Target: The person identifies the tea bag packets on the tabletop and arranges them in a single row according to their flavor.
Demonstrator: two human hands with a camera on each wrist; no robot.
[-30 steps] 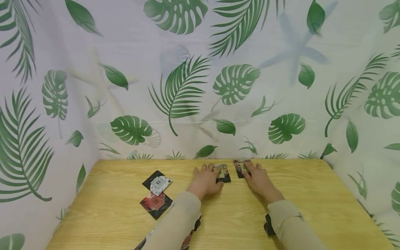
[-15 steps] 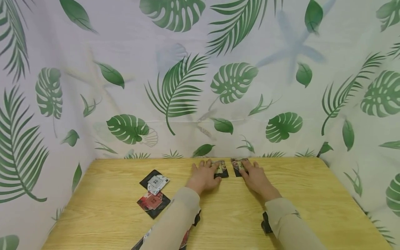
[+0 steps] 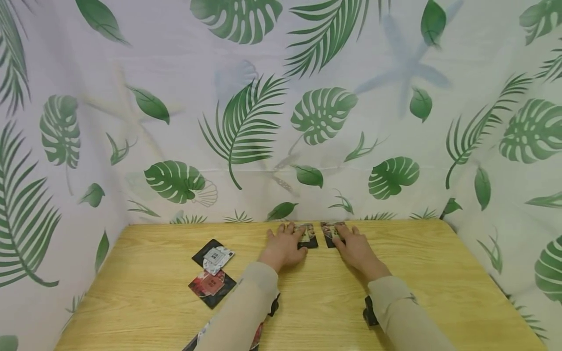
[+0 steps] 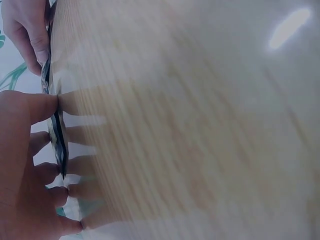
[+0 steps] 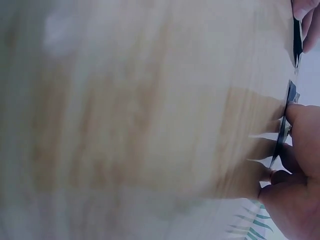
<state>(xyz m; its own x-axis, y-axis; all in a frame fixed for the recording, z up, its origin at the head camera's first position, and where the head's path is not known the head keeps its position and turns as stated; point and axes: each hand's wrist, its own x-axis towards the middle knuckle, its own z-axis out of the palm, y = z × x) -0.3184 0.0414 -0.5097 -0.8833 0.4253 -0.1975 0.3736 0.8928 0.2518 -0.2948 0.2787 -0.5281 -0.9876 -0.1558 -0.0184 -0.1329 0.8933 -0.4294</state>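
At the table's back edge lie two small flat square packets with a printed picture and a black lower part. My left hand (image 3: 283,247) rests with spread fingers on the left packet (image 3: 311,241). The right packet (image 3: 327,238) lies under the extended fingers of my right hand (image 3: 359,251). A narrow gap separates the two. In the left wrist view, the thumb and fingertips of the left hand (image 4: 20,165) touch the packet (image 4: 60,142) from above. The right wrist view shows the right hand (image 5: 300,160) over its packet (image 5: 281,135), partly covering it.
A black-and-white packet (image 3: 216,258) and a red-and-black packet (image 3: 210,287) lie at the left, close together. More packets (image 3: 255,339) show at the bottom, partly hidden by the left forearm. A leaf-print cloth (image 3: 246,204) stands right behind the table (image 3: 325,302).
Both hands have slid their packets slightly toward the back edge, the left one more, and the gap between them has narrowed a little. The head view has shifted slightly.
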